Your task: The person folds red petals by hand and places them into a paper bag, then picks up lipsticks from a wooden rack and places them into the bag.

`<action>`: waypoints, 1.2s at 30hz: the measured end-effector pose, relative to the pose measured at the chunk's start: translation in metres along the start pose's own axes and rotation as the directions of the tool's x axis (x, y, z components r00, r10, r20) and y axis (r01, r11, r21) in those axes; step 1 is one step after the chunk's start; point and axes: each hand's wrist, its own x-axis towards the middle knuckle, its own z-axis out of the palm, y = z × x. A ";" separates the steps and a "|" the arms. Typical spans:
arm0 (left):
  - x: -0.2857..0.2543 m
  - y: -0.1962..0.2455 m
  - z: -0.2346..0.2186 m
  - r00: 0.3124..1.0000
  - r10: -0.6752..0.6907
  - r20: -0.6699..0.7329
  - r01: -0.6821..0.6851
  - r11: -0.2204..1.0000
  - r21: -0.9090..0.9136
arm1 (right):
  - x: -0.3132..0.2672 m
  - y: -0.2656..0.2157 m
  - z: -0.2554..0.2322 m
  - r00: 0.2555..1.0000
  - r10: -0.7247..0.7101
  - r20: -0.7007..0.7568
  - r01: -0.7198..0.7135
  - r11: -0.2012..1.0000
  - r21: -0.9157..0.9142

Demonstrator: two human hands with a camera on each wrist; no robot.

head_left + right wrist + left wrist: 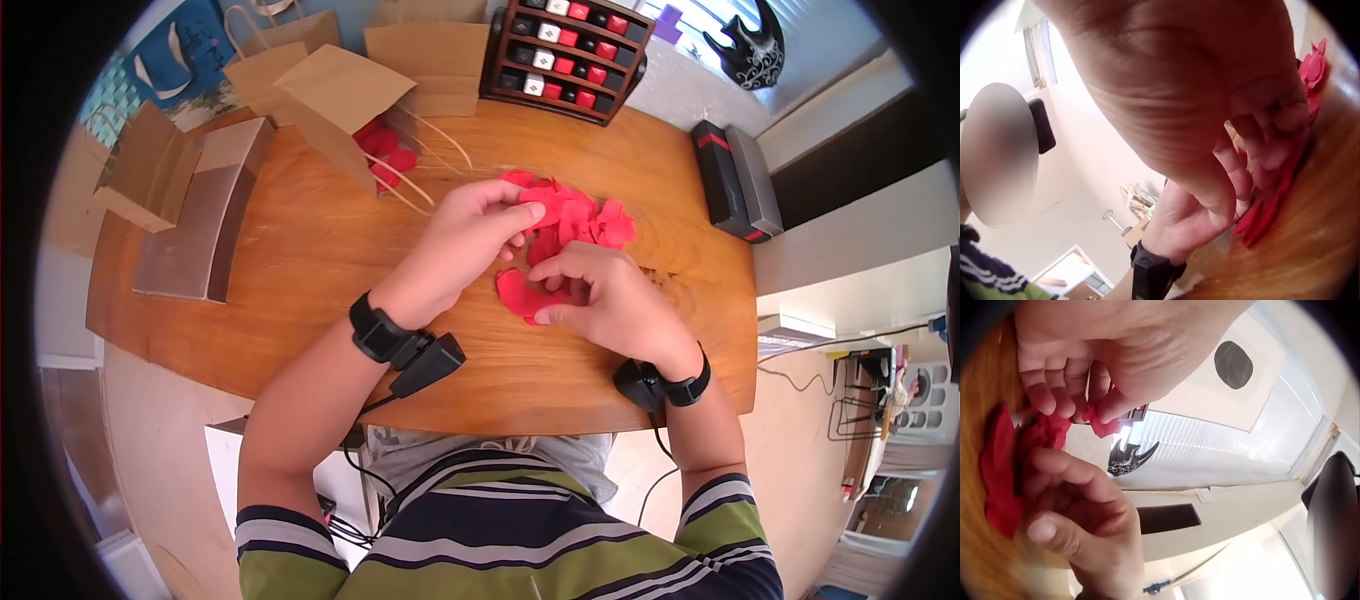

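Observation:
Red artificial petals [580, 215] lie heaped on the wooden table. My left hand [470, 235] is at the near left side of the heap and pinches a red petal [1105, 422] between thumb and fingertips. Closer to me lies a small overlapping group of petals [522, 295]. Over its right side is my right hand [615, 295], fingers loosely bent. Its thumb and index finger stand apart in the left wrist view, with the thumb tip right at the petals' edge. In the right wrist view the palm hides part of the fingers.
A tipped paper bag [350, 85] with more red petals inside lies beyond the left hand. Other paper bags [150, 165] and a grey box [205, 215] stand at left. A dice rack [565, 55] is at the back; dark boxes [735, 180] lie along the right edge.

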 end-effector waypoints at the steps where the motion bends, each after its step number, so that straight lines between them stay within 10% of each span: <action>1: 0.001 -0.001 -0.001 1.000 0.001 -0.003 -0.001 1.000 0.003 | 0.001 -0.004 0.002 0.999 -0.043 0.006 0.044 0.995 -0.092; 15: 0.002 -0.006 -0.002 1.000 0.007 -0.005 -0.007 1.000 0.006 | 0.016 -0.010 0.023 0.957 -0.289 -0.016 0.263 0.892 -0.368; 26: 0.003 -0.005 -0.002 1.000 -0.012 0.028 0.010 0.998 0.060 | 0.010 0.014 -0.015 0.897 -0.080 -0.434 0.172 0.969 0.177; 30: -0.002 0.002 0.004 0.993 -0.083 0.081 0.082 0.997 0.007 | 0.013 0.018 -0.020 0.758 -0.229 -0.611 0.328 0.943 0.055; 36: -0.004 0.001 0.003 0.971 -0.131 0.200 0.168 0.969 -0.183 | 0.014 0.007 -0.009 0.844 -0.319 -0.431 0.261 0.946 -0.189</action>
